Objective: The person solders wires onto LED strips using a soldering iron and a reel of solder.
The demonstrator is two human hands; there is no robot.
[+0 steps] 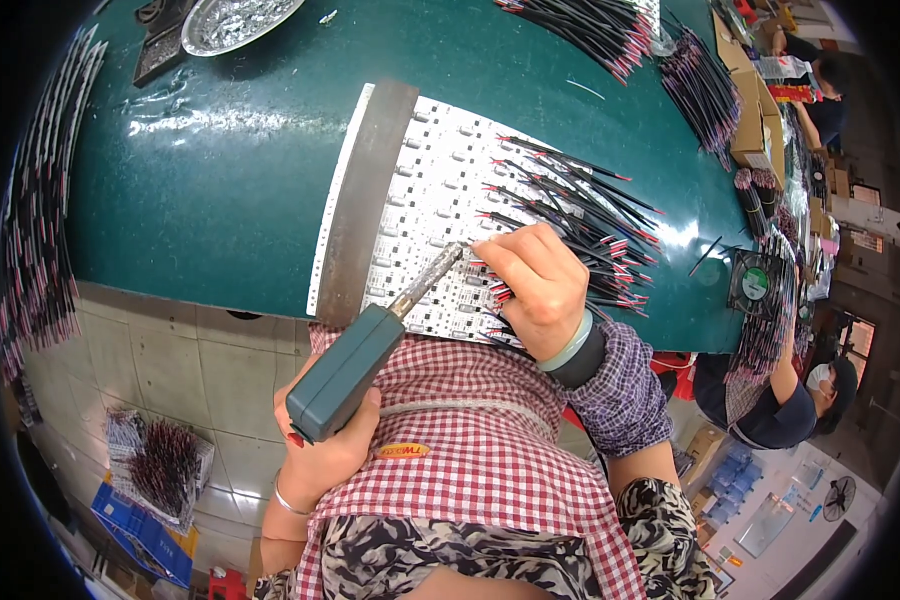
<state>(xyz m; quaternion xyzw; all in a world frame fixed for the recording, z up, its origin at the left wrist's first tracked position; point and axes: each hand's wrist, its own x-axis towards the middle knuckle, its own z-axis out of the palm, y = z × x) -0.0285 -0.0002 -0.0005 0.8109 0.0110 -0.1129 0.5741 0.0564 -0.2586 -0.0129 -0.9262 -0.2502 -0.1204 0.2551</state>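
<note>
My left hand is wrapped round the handle of a dark green soldering gun. Its metal tip slants up and right, down onto a white circuit board panel with rows of small parts. Close to that tip, my right hand has thumb and forefinger pinched on a wire, mostly hidden by the fingers. Black wires with red and white ends lie over the panel's right side, some reaching under my right hand. A flat brown metal bar lies across the panel's left part.
The green tabletop carries wire bundles at the far side and more wires along the left edge. A metal dish of solder scraps stands at the far left. A small fan and a co-worker are at the right.
</note>
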